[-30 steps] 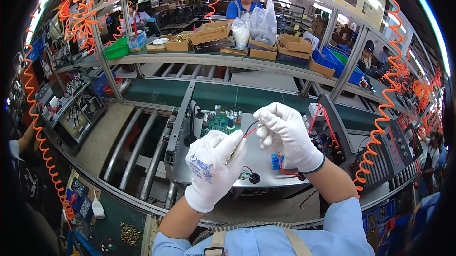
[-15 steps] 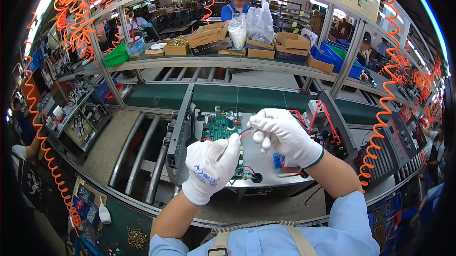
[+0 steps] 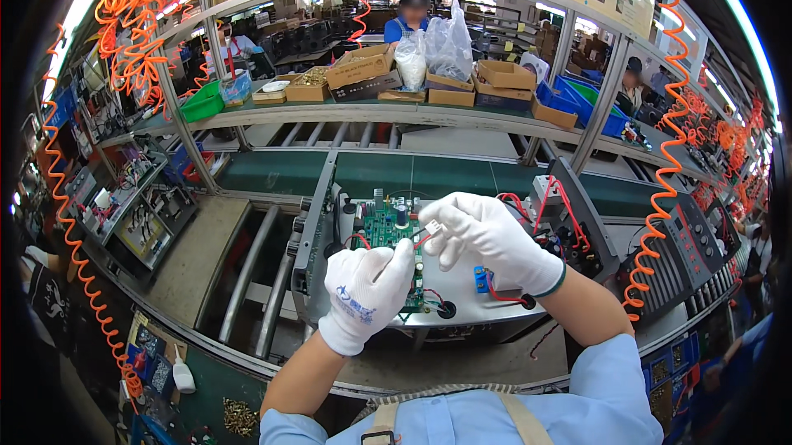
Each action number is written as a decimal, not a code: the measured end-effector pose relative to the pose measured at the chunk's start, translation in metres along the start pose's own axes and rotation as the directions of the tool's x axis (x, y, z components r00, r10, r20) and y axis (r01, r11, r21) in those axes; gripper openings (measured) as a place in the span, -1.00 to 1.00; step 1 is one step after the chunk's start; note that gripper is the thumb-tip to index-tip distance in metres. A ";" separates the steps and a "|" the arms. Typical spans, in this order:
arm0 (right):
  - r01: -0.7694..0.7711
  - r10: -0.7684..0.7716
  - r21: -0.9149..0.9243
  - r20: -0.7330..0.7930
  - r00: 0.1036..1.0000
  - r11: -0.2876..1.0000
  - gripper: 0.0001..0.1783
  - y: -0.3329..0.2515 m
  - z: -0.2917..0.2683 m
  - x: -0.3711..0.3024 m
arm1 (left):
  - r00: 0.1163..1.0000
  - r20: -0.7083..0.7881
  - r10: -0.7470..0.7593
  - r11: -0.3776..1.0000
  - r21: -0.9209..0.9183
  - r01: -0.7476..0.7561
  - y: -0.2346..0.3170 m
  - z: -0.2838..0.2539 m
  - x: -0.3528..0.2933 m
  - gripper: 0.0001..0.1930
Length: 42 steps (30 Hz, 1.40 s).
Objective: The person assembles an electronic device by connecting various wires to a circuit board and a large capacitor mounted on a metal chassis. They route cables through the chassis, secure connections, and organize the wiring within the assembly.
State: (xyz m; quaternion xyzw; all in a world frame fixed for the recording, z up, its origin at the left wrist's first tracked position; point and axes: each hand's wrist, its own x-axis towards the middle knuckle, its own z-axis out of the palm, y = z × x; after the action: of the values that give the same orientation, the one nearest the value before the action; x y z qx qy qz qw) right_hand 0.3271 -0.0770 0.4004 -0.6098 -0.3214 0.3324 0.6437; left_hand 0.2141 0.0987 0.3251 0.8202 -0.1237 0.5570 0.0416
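Both hands wear white knit gloves and meet over the opened metal chassis (image 3: 470, 317). My right hand (image 3: 495, 243) is closed, with a small white wire connector (image 3: 433, 229) at its fingertips. Thin black and red wires (image 3: 421, 239) run from that connector toward my left hand (image 3: 367, 292), which pinches them between thumb and forefinger. Below and behind the hands lies a green circuit board (image 3: 381, 222), partly covered by the left glove. A blue part (image 3: 482, 279) with a red wire sits on the chassis beside my right wrist.
Roller bars (image 3: 247, 280) lie left of the chassis; another open unit (image 3: 124, 206) stands farther left. A grey panelled unit (image 3: 685, 251) is at right. Orange coiled hoses (image 3: 667, 164) hang on both sides. Cardboard boxes (image 3: 360, 65) line the shelf beyond, where a person (image 3: 404, 24) stands.
My right hand has shifted slightly left and turned, so the white connector now shows at its fingertips. The left hand keeps its pinch, almost in the same place.
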 end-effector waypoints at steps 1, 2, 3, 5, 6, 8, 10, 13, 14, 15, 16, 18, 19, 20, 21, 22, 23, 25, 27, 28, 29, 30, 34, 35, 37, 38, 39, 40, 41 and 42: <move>0.052 -0.051 -0.046 0.021 0.998 0.998 -0.72 -0.001 0.000 -0.004 | 1.000 -0.002 -0.007 1.000 -0.012 0.007 0.001 0.000 0.001 -0.62; 0.105 -0.101 -0.091 0.047 0.994 0.990 -0.72 0.000 0.002 -0.008 | 1.000 -0.004 -0.015 1.000 -0.022 0.015 0.003 0.001 0.002 -0.63; 0.158 -0.149 -0.134 0.075 0.986 0.978 -0.71 0.001 0.002 -0.011 | 1.000 -0.006 -0.022 0.999 -0.031 0.022 0.004 0.001 0.003 -0.64; 0.211 -0.196 -0.204 0.094 0.976 0.956 -0.66 0.009 -0.007 -0.010 | 0.988 0.025 -0.152 0.974 -0.167 0.154 0.013 0.000 0.010 -0.69; 0.276 -0.261 -0.217 0.098 0.960 0.936 -0.66 0.018 -0.008 -0.010 | 0.976 0.047 -0.215 0.948 -0.231 0.220 0.018 -0.002 0.014 -0.72; 0.385 -0.369 -0.182 0.117 0.922 0.905 -0.67 0.030 -0.006 -0.011 | 0.905 0.195 -0.378 0.828 -0.366 0.425 0.024 -0.010 0.020 -0.77; 0.400 -0.385 -0.177 0.112 0.916 0.899 -0.68 0.034 -0.002 -0.013 | 0.838 0.310 -0.450 0.726 -0.419 0.545 0.026 -0.014 0.024 -0.82; 0.421 -0.408 -0.164 0.106 0.907 0.892 -0.72 0.040 0.002 -0.015 | 0.883 0.245 -0.400 0.760 -0.450 0.469 0.024 -0.011 0.020 -0.86; 0.428 -0.418 -0.175 0.096 0.904 0.886 -0.72 0.045 0.003 -0.014 | 0.897 0.207 -0.391 0.778 -0.447 0.443 0.024 -0.010 0.018 -0.87; 0.436 -0.427 -0.186 0.085 0.900 0.880 -0.73 0.048 0.004 -0.014 | 0.909 0.170 -0.381 0.795 -0.442 0.416 0.025 -0.009 0.016 -0.88; 0.432 -0.428 -0.211 0.065 0.901 0.877 -0.74 0.051 0.007 -0.015 | 0.918 0.136 -0.372 0.808 -0.439 0.392 0.027 -0.008 0.014 -0.89; 0.402 -0.391 -0.164 0.093 0.916 0.901 -0.72 0.055 0.008 -0.016 | 0.927 0.114 -0.357 0.828 -0.422 0.370 0.029 -0.010 0.017 -0.90; 0.385 -0.372 -0.140 0.108 0.922 0.912 -0.71 0.057 0.009 -0.018 | 0.931 0.103 -0.350 0.837 -0.413 0.360 0.030 -0.011 0.017 -0.90; 0.410 -0.401 -0.112 0.094 0.911 0.905 -0.71 0.062 0.009 -0.016 | 0.937 0.127 -0.325 0.841 -0.414 0.348 0.028 -0.010 0.016 -0.88; 0.375 -0.367 -0.101 0.090 0.926 0.921 -0.70 0.062 0.007 -0.017 | 0.942 0.151 -0.299 0.845 -0.417 0.335 0.024 -0.009 0.015 -0.86; 0.338 -0.330 -0.087 0.097 0.939 0.937 -0.70 0.062 0.005 -0.015 | 0.944 0.173 -0.281 0.851 -0.411 0.328 0.021 -0.011 0.013 -0.83; 0.300 -0.292 -0.074 0.106 0.951 0.951 -0.69 0.061 0.002 -0.014 | 0.951 0.157 -0.267 0.869 -0.387 0.308 0.020 -0.012 0.013 -0.79; 0.315 -0.313 -0.064 0.048 0.949 0.947 -0.78 0.043 0.002 -0.018 | 0.960 0.125 -0.249 0.907 -0.318 0.277 0.021 -0.014 0.015 -0.68; 0.286 -0.283 -0.075 0.054 0.958 0.955 -0.82 0.027 -0.009 -0.023 | 0.934 0.145 -0.327 0.894 -0.272 0.356 0.023 -0.021 0.032 -0.47; 0.254 -0.246 -0.116 0.083 0.966 0.960 -0.83 0.013 -0.009 -0.023 | 0.963 0.147 -0.227 0.954 -0.166 0.250 0.019 -0.021 0.033 -0.37; 0.227 -0.211 -0.153 0.113 0.971 0.962 -0.84 -0.003 -0.007 -0.016 | 0.980 0.136 -0.145 0.962 -0.214 0.172 0.010 -0.014 0.030 -0.40; 0.264 -0.243 -0.187 0.125 0.962 0.946 -0.84 -0.020 -0.007 -0.009 | 0.971 0.185 -0.150 0.933 -0.300 0.201 0.003 -0.006 0.020 -0.46; 0.290 -0.233 -0.299 0.212 0.949 0.909 -0.82 -0.046 -0.024 0.061 | 0.651 0.529 -0.544 0.146 -0.704 0.695 -0.001 -0.008 0.003 -0.62; 0.233 -0.167 -0.348 0.209 0.964 0.908 -0.81 -0.046 -0.029 0.078 | 0.601 0.507 -0.618 0.154 -0.672 0.725 -0.003 -0.012 0.002 -0.63; 0.246 -0.140 -0.378 0.287 0.948 0.892 -0.78 -0.023 -0.032 0.127 | 0.761 0.294 -0.579 0.617 -0.452 0.644 -0.018 -0.004 -0.018 -0.59; 0.245 -0.115 -0.423 0.310 0.944 0.873 -0.75 -0.022 -0.026 0.140 | 0.857 0.214 -0.468 0.801 -0.308 0.514 -0.025 0.002 -0.029 -0.54; 0.254 -0.075 -0.413 0.402 0.913 0.874 -0.74 -0.013 -0.026 0.161 | 0.930 0.161 -0.332 0.927 -0.125 0.353 -0.028 0.005 -0.035 -0.49; 0.274 -0.063 -0.450 0.431 0.900 0.850 -0.77 -0.001 -0.025 0.180 | 0.916 0.201 -0.346 0.936 0.002 0.353 -0.026 0.005 -0.037 -0.47; 0.317 -0.048 -0.498 0.479 0.877 0.807 -0.80 0.010 -0.024 0.197 | 0.874 0.279 -0.398 0.917 0.110 0.382 -0.025 0.005 -0.041 -0.49; 0.299 0.029 -0.553 0.506 0.862 0.777 -0.83 0.018 -0.026 0.209 | 0.845 0.322 -0.427 0.903 0.205 0.379 -0.024 0.007 -0.044 -0.53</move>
State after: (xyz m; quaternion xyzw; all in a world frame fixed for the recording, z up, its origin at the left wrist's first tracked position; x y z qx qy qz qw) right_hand 0.4672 0.0805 0.3826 -0.6557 -0.6075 0.3031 0.3303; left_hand 0.2109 0.1275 0.2832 0.9164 0.0836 0.3834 0.0795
